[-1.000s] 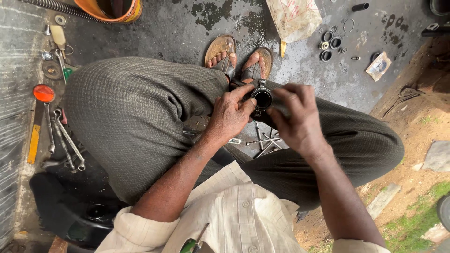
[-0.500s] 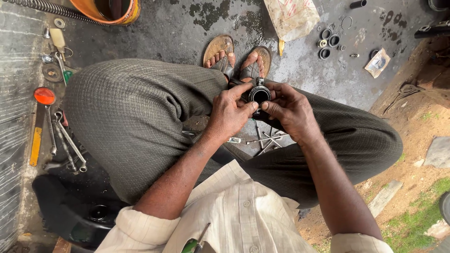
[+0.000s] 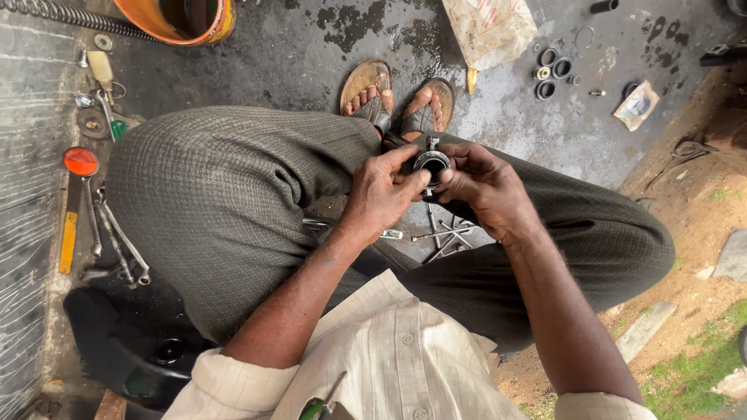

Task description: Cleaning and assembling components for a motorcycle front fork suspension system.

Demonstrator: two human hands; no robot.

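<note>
Seated low over a stained concrete floor [image 3: 311, 54], knees spread, sandalled feet together at upper centre. Both hands meeting just above centre of the frame around a small round metal part [image 3: 432, 164] with a dark bore. Left hand [image 3: 379, 194] curled against its left side, thumb and fingertips pinching the rim; right hand [image 3: 484, 187] cupped round the right side, fingers wrapped behind. Held up between the knees, apparently to keep the bore facing the eyes and both thumbs free on the edge. Spanners [image 3: 113, 245] laid at left beside an orange-capped tool [image 3: 80, 162], within reach. Rings [image 3: 551, 71] grouped at upper right. Orange tub [image 3: 183, 19] at top left.
</note>
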